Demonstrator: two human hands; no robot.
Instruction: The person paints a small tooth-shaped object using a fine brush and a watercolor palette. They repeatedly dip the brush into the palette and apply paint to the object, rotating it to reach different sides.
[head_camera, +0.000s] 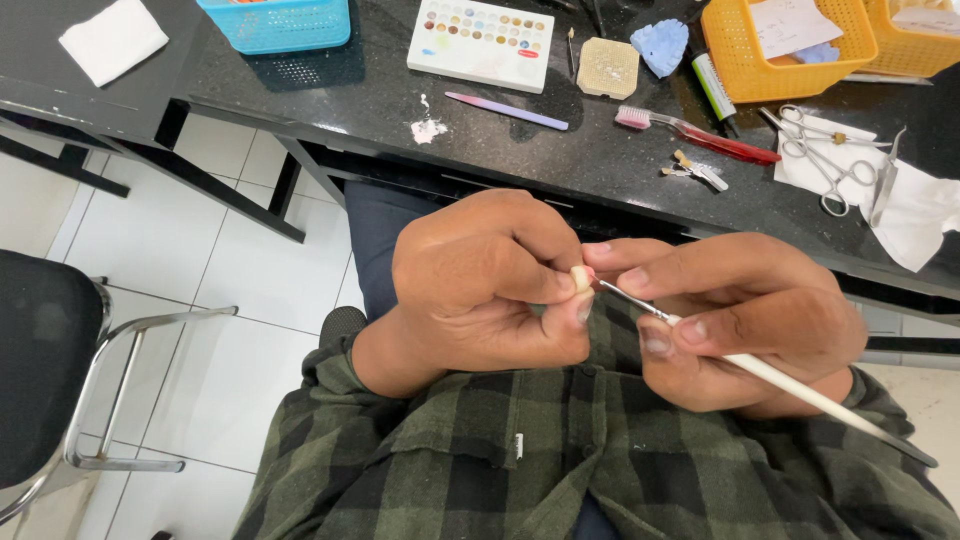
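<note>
Brushwork in hand: left hand (480, 285) is pinching a small cream tooth-shaped piece (579, 279) at its fingertips; right hand (735, 320) is gripping a fine white-handled brush (790, 385), tip touching it. Steadiness is likely needed next.

A white rectangular palette box (481, 43) is laid flat on the black counter (620, 165) at top centre, its face set with rows of small coloured discs and two red oval labels near its edges. In the orange basket (790, 45) at top right, a white printed paper slip (795, 22) is seen lying tilted. No signs or screens are seen.
</note>
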